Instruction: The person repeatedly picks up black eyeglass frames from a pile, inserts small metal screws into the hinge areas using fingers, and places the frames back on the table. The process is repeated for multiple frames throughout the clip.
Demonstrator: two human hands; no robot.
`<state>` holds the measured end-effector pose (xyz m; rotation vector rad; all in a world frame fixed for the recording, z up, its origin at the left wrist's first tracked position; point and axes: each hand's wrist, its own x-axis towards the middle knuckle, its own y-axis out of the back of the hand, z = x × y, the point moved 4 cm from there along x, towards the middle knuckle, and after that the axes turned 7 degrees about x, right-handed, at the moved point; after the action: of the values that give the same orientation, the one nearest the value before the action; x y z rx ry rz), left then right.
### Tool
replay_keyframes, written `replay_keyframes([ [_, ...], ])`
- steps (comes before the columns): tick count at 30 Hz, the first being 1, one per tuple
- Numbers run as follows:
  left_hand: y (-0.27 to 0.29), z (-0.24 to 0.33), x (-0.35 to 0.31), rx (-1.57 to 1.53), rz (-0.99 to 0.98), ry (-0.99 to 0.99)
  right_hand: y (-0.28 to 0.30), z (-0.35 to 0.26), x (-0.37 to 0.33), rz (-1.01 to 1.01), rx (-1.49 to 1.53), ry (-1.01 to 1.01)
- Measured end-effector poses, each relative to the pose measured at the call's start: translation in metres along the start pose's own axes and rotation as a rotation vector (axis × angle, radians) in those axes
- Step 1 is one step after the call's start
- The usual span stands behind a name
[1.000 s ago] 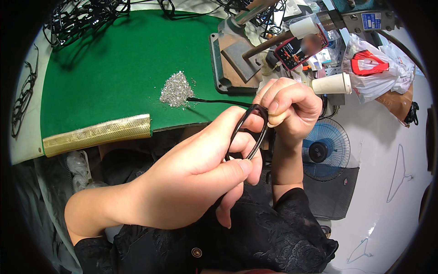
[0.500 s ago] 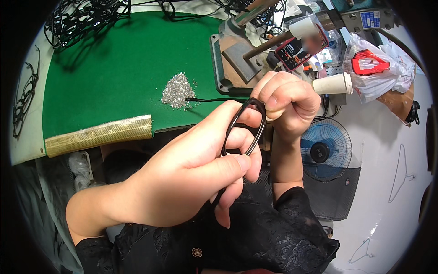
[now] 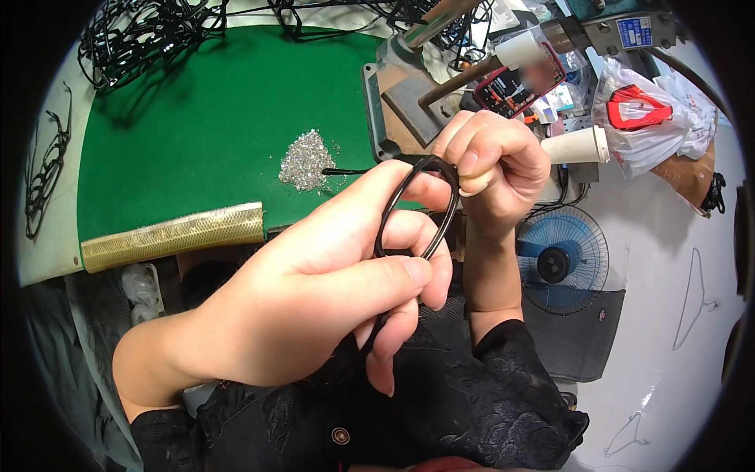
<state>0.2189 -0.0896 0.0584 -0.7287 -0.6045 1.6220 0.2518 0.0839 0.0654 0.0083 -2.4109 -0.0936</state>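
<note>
A black eyeglass frame (image 3: 388, 211) is held up in front of me, its rims seen at a slant. My left hand (image 3: 330, 275) grips it between thumb and fingers. One thin black arm of the frame (image 3: 342, 171) reaches left, its tip over a small heap of glittering silvery bits (image 3: 305, 162) on the green mat. My right hand (image 3: 497, 161) is closed with thumb and finger pinched at the upper right end of the frame. Whether those fingertips also hold something tiny is hidden.
The green mat (image 3: 197, 102) has a gold mesh strip (image 3: 173, 237) along its front edge. Black eyeglass frames (image 3: 149, 39) are piled at the back left, with more at the far left. A metal bench press (image 3: 409, 102) stands behind my hands. A white cup (image 3: 576, 146) and a blue fan (image 3: 558, 259) are on the right.
Both hands have risen slightly with the eyeglass frame, and its rims have turned a little. The grip of each hand stays the same.
</note>
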Motion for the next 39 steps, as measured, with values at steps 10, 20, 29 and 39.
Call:
replay_keyframes([
  [10, 0.002, 0.003, 0.000, 0.020, 0.020, -0.010, 0.000, 0.004, 0.003, -0.044, -0.052, 0.107],
  [20, 0.008, 0.015, -0.007, 0.109, 0.209, -0.175, 0.006, 0.014, -0.020, 0.337, -0.068, -0.171],
  [29, 0.025, 0.020, -0.021, 0.240, 0.507, -0.352, -0.018, 0.053, -0.076, 0.075, -0.805, -0.412],
  [39, 0.025, 0.019, -0.028, 0.264, 0.601, -0.331, -0.033, 0.070, -0.051, -0.053, -0.942, -0.387],
])
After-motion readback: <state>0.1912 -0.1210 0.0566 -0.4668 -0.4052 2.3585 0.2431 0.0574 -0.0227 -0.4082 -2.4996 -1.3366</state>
